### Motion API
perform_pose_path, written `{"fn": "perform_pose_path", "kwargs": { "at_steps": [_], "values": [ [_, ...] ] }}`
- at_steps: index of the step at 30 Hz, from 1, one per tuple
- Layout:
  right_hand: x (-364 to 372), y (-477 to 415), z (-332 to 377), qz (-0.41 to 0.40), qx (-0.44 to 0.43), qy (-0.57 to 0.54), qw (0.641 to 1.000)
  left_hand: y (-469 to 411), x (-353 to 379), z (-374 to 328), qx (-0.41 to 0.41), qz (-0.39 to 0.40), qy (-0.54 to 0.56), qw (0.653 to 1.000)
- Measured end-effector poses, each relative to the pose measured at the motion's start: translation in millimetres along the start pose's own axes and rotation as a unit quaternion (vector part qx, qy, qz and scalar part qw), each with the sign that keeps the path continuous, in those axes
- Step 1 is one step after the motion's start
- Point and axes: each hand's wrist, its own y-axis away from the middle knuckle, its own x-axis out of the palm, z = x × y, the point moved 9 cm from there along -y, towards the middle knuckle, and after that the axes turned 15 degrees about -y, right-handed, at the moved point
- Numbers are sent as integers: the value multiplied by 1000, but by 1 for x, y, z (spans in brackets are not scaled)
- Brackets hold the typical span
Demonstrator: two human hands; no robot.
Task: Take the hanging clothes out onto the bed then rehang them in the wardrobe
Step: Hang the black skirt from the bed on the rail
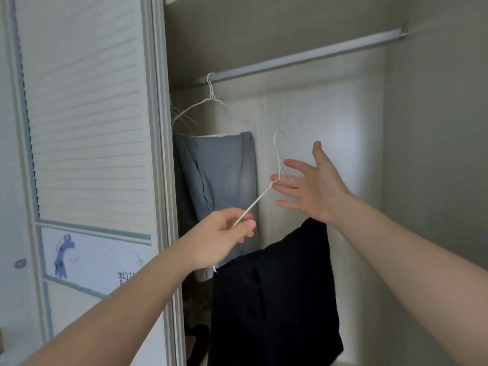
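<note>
**Inspector:** State of the hands?

**Assistant:** The left hand [227, 233] pinches the lower-left arm of the hanger [257, 200] between thumb and fingers. The right hand [314, 186] is flat, with its fingers straight and spread. Its fingertips are at the hanger's neck and appear to touch the wire, but nothing is gripped.

**Inspector:** Location of the load?

**Assistant:** The black garment [274, 299] hangs from the hanger, below both hands and inside the wardrobe opening. It is just right of the grey garment [224, 180], which already hangs on the rod [303, 55].

**Inspector:** Governing relation for the next move?

**Assistant:** The hanger is tilted. Its long axis runs from the left hand up and right to the neck, and the hook rises from there. The rod is above the hook and well apart from it, climbing from left to right across the view. The right hand is nearer the hook; the left holds the far end.

**Inspector:** Assessment?

**Assistant:** This looks like the rehanging stage, with the hook not yet on the rod. The hanger likely needs levelling and lifting. The one-sided pinch could let the garment slide.
</note>
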Motion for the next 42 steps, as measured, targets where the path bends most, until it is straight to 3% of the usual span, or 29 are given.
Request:
{"fn": "perform_pose_path", "kwargs": {
  "at_steps": [12,24,32,42],
  "values": [
    [57,-155,77,106,-38,6,994,-128,-108,12,42,-131,-153,979],
    [120,-308,139,192,-78,53,977,-249,-185,9,40,-227,-326,917],
    [146,-386,163,200,-104,34,974,-311,-209,3,4,-220,-432,875],
    [163,-439,142,212,-102,34,971,-347,-231,37,-72,-207,-502,837]
  ]
}}
